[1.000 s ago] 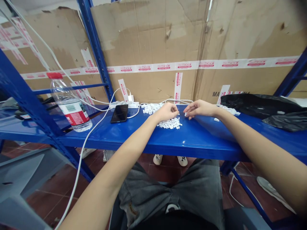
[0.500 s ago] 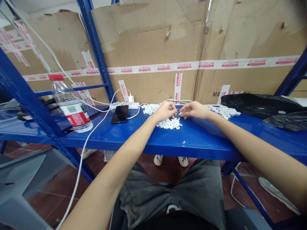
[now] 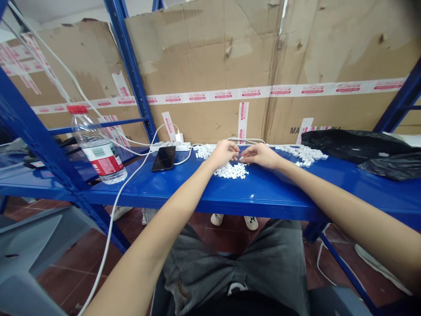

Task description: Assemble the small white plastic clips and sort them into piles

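Observation:
Above a pile of small white plastic pieces (image 3: 232, 170), my left hand (image 3: 224, 152) is closed, its thumb and fingertips pinched together. Whatever sits in that pinch is too small to make out. My right hand (image 3: 259, 155) faces it from the other side, fingertips closed on a small white plastic piece (image 3: 241, 158). The two sets of fingertips nearly meet. Behind my left hand lies a second heap of white pieces (image 3: 204, 151), partly hidden by the hand. A third heap (image 3: 305, 154) spreads to the right, beyond my right forearm.
The blue metal shelf (image 3: 263, 193) carries a phone (image 3: 164, 158), a power strip (image 3: 158, 145) with white cables, a red-capped bottle (image 3: 101, 153) and a black plastic bag (image 3: 348, 142). Cardboard (image 3: 204, 52) stands behind. A blue post (image 3: 130, 66) rises at left.
My right hand has shifted slightly left, bringing its white piece closer to my left fingertips. My left hand has moved only a little.

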`<state>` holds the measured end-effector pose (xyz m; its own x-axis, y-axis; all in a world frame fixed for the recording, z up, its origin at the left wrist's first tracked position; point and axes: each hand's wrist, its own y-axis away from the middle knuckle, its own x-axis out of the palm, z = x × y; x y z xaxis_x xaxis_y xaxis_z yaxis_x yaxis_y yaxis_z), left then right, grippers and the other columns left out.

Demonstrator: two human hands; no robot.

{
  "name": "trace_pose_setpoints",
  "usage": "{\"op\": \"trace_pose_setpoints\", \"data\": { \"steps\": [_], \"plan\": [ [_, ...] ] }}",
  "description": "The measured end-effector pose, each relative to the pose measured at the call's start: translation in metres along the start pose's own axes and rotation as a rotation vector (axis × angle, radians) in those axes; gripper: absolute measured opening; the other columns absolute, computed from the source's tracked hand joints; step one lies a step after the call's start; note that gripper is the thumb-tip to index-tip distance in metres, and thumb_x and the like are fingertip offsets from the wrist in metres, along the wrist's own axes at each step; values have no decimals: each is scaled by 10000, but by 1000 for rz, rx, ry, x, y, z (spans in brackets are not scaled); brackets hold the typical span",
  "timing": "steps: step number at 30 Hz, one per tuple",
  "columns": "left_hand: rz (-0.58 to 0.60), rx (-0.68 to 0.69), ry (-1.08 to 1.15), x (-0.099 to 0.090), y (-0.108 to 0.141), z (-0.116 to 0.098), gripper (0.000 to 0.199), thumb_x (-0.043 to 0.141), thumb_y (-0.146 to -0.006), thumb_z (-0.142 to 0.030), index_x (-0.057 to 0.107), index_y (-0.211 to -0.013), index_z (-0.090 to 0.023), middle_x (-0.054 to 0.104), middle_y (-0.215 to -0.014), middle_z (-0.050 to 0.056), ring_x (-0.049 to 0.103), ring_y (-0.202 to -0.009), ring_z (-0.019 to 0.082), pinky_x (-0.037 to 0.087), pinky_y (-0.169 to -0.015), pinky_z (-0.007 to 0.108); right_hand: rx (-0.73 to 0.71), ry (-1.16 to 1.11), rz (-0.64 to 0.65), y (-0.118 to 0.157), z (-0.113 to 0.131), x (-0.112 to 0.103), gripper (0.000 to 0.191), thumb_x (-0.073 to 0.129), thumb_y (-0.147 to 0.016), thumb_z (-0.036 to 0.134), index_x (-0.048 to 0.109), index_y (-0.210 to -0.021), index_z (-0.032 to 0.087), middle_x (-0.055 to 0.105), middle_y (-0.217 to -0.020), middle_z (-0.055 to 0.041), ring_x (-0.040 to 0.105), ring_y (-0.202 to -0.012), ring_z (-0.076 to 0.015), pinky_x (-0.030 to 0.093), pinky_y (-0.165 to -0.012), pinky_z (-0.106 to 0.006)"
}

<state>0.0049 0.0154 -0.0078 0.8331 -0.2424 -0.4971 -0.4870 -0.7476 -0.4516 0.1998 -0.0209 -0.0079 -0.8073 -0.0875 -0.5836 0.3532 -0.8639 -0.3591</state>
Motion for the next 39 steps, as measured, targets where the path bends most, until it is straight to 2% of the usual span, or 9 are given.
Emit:
{"op": "trace_pose_setpoints", "data": {
  "steps": [6, 13, 18, 22, 27, 39],
  "plan": [
    [-5, 12, 12, -1, 3, -6, 131, 645, -789, 16, 730, -859, -57, 739, -771, 123, 703, -666, 158, 579, -637, 279, 20, -104, -35, 1, 0, 1, 333, 884, -639, 324, 791, -894, 132, 764, -767, -88, 674, -651, -180, 589, -662, -329],
    [-54, 87, -19, -4, 7, -10, 66, 757, -723, -53, 756, -778, -89, 734, -684, 91, 685, -625, 163, 531, -572, 254, 19, -154, -101, 1, 3, 1, 421, 924, -593, 377, 771, -887, 118, 777, -818, -119, 703, -680, -195, 601, -668, -322],
    [-50, 66, -27, -3, 6, -11, 68, 778, -725, -71, 759, -788, -90, 727, -670, 87, 678, -606, 154, 532, -572, 254, 6, -146, -95, 2, 6, 1, 432, 921, -590, 417, 766, -875, 131, 780, -815, -114, 711, -682, -198, 606, -666, -319],
    [-15, 20, -6, -1, 5, -9, 81, 747, -766, -66, 761, -845, -73, 729, -690, 99, 696, -635, 160, 539, -579, 251, 15, -118, -107, 3, 7, 1, 428, 913, -602, 419, 763, -879, 129, 777, -803, -113, 721, -704, -210, 612, -682, -328],
    [21, 8, -3, 1, 5, -7, 146, 624, -839, -24, 750, -906, -56, 749, -777, 129, 725, -686, 166, 547, -601, 250, 38, -89, -133, 5, 7, 0, 381, 912, -613, 364, 756, -861, 121, 767, -781, -111, 716, -689, -215, 614, -666, -334],
    [-58, 49, 25, 0, 4, -9, 77, 655, -808, -24, 692, -852, -75, 718, -692, 82, 701, -610, 164, 523, -585, 263, 47, -122, -146, 3, 6, 1, 350, 921, -603, 325, 742, -837, 136, 758, -811, -101, 691, -659, -184, 610, -636, -319]
  ]
}}
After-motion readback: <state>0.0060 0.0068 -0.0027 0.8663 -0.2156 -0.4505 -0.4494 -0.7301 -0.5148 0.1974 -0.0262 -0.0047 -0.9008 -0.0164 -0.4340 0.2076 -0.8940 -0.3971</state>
